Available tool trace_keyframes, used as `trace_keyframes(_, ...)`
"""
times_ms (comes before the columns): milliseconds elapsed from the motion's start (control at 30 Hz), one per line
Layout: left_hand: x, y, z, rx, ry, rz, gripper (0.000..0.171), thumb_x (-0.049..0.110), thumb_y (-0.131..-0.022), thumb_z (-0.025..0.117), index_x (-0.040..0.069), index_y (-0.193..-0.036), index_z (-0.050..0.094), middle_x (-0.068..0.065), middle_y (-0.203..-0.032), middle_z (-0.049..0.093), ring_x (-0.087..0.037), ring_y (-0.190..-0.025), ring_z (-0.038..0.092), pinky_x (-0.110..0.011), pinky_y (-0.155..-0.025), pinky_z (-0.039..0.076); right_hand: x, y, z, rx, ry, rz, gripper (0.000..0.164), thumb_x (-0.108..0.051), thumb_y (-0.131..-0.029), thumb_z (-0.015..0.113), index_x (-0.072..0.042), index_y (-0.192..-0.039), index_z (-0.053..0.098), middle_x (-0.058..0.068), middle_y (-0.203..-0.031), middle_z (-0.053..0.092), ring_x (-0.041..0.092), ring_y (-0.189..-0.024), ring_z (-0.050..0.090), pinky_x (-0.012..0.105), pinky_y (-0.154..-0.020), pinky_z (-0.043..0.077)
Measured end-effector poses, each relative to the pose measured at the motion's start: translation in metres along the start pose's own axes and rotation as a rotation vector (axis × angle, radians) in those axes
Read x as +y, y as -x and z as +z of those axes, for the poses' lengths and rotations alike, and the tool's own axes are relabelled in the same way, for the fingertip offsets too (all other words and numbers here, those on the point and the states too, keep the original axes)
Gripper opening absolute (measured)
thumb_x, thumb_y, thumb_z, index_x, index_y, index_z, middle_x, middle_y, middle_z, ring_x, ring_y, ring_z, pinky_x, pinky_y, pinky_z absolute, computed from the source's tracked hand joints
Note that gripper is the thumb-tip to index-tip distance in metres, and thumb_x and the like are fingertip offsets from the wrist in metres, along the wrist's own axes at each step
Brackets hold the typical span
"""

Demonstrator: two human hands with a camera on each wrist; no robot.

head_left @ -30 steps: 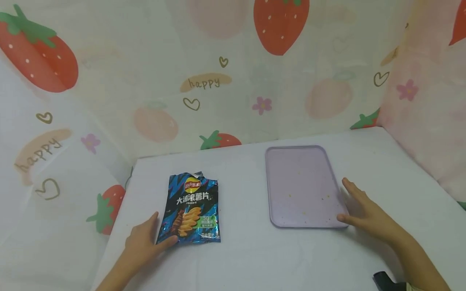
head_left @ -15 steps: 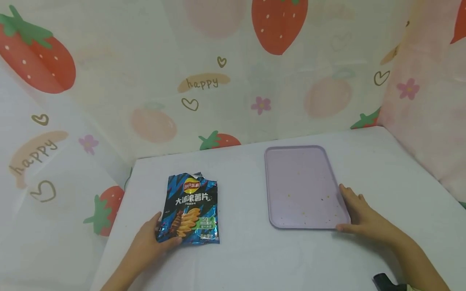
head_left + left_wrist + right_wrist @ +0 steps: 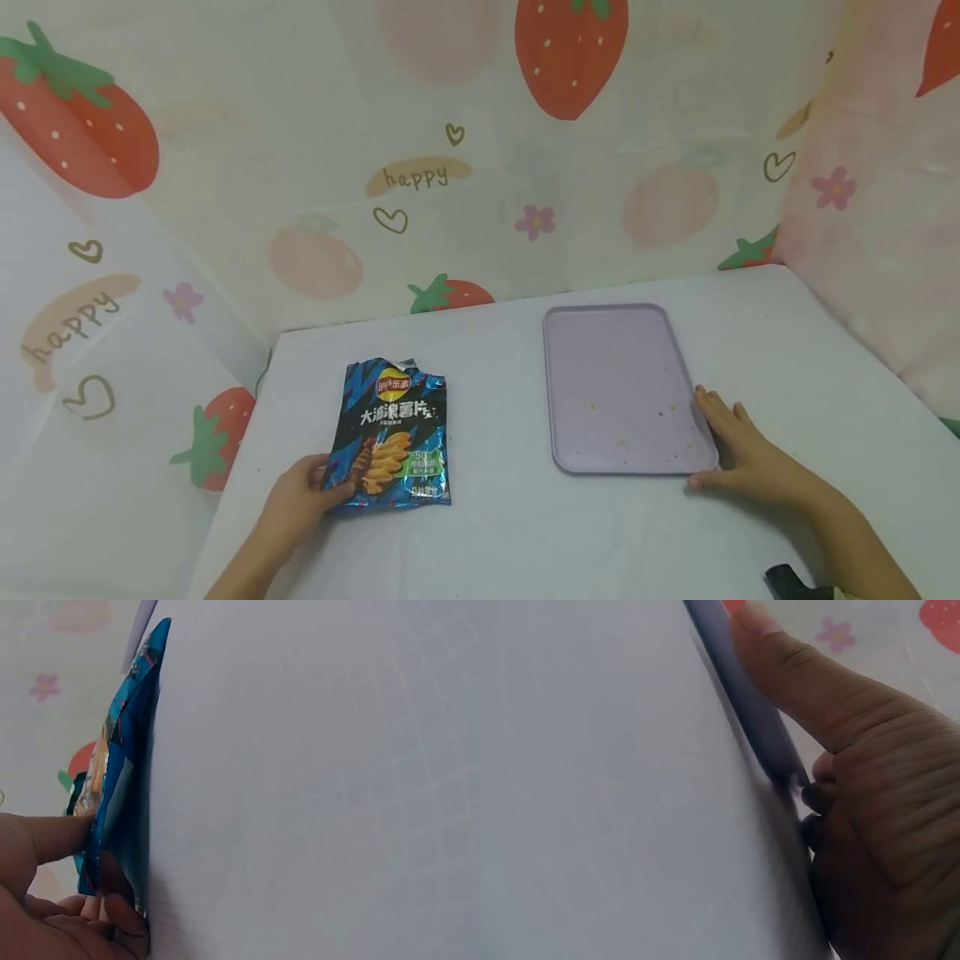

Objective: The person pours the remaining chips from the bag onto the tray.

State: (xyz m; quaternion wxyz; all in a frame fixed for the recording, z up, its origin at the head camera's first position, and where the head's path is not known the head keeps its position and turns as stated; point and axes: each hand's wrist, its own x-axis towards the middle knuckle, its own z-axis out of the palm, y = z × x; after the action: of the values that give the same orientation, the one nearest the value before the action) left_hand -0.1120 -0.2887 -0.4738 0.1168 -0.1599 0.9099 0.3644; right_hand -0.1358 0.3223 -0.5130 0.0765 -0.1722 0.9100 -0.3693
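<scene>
Purple tray (image 3: 611, 358) on white cloth (image 3: 517, 533), specks (image 3: 622, 442) scattered across it, blue chip bag (image 3: 393, 442) left of tray, left hand (image 3: 296, 500) pinching bag's near corner farthest from tray, right hand (image 3: 748, 458) spread around tray's near right corner.

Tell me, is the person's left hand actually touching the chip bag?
Touching. The left wrist view shows it: the left hand pinches the edge of the chip bag, its thumb against the printed front.

Head cam: high, facing forward-down over table (image 3: 510, 542). Wrist cams: low, close-up. Head/left share bag (image 3: 392, 442); head/right, tray (image 3: 618, 367).
</scene>
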Motion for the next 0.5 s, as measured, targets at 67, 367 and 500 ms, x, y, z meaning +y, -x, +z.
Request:
trace_keyframes(67, -0.0012, 0.0014, -0.0003, 0.016, 0.041, -0.01, 0.063, 0.025, -0.094, 0.075, -0.01, -0.138, 0.048, -0.029, -0.123, 0.065, -0.035, -0.109, 0.066, -0.054, -0.097, 0.051, -0.0006, 0.0, 0.0, 0.003, 0.013, -0.002, 0.128, -0.05, -0.077, 0.086, -0.014, -0.165, 0.001, 0.026, -0.169, 0.0, 0.048, -0.154, -0.009, 0.049, -0.124, -0.017)
trace_keyframes(367, -0.004, 0.0052, 0.0029, 0.121, 0.152, -0.002, 0.035, 0.02, -0.104, 0.059, -0.005, -0.129, 0.057, -0.025, -0.124, 0.065, -0.03, -0.109, 0.064, -0.044, -0.092, 0.054, 0.0002, 0.0001, 0.001, 0.017, 0.04, -0.02, 0.125, -0.05, -0.079, 0.084, -0.011, -0.165, 0.003, 0.026, -0.168, 0.004, 0.046, -0.156, -0.004, 0.029, -0.122, -0.021)
trace_keyframes(500, -0.0019, 0.0076, 0.0039, 0.148, 0.213, -0.036, 0.042, 0.03, -0.108, 0.053, -0.001, -0.136, 0.053, -0.025, -0.141, 0.056, -0.04, -0.136, 0.048, -0.059, -0.113, 0.038, 0.0009, -0.0004, 0.0018, 0.016, 0.056, -0.018, 0.125, -0.053, -0.079, 0.084, -0.009, -0.165, 0.004, 0.025, -0.169, 0.005, 0.044, -0.156, -0.003, 0.024, -0.121, -0.02)
